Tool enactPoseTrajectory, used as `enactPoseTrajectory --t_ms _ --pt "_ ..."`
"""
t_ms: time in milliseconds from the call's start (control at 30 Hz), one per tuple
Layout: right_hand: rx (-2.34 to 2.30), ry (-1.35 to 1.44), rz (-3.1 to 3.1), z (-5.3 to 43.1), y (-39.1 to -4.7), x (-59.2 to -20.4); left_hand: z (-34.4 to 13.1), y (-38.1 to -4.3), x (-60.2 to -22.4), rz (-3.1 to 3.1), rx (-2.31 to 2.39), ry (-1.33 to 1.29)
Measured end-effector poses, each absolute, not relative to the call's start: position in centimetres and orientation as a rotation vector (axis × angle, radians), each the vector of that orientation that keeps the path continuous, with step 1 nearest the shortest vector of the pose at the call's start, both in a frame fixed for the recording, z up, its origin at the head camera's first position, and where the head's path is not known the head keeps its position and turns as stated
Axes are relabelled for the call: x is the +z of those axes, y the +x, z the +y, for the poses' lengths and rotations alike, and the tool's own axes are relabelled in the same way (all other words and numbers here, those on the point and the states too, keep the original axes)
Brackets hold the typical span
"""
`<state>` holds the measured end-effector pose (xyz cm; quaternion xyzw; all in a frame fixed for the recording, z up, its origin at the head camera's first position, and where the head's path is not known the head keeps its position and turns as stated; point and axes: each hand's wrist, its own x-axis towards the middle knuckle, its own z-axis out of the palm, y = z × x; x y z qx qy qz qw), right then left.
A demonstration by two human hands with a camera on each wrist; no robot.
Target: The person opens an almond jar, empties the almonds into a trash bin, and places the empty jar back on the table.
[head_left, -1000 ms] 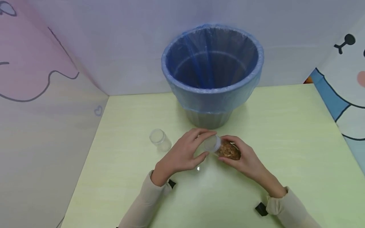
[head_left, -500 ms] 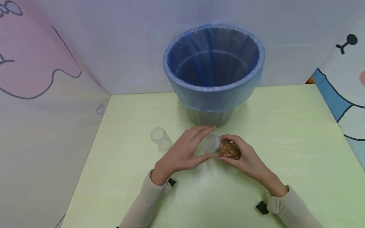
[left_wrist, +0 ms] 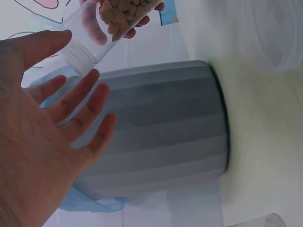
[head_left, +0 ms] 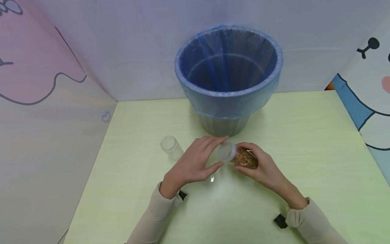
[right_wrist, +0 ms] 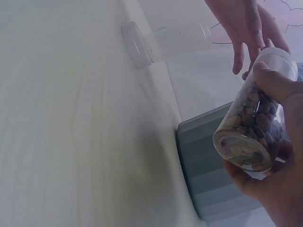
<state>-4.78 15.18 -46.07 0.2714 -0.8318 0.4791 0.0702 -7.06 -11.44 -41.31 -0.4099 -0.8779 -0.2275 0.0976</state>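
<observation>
Head view: pale green table (head_left: 304, 142)

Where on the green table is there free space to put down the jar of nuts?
The widest bare patch is right of the right hand, between the bin and the table's right edge. The near strip between both sleeves is also bare. The crowded spot is in front of the bin: the left hand, nut jar and empty jar.
</observation>
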Motion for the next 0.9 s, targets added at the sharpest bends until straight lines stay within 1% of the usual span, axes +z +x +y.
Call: enactPoseTrajectory --t_ms 300,733,900 --pt "1.475 0.803 -2.503 14.94 -4.7 -46.23 -11.68 -7.47 -41.46 -2.581 -0.674 -1.173" --pt "1.39 0.863 -2.495 14.69 -4.52 -46.54 -10.88 -7.82 -41.69 -2.453 -0.775 -1.282" --pt "1.381 0.836 -2.521 14.84 -4.47 -46.52 -10.86 -7.81 -41.65 -2.465 -0.731 -1.26"
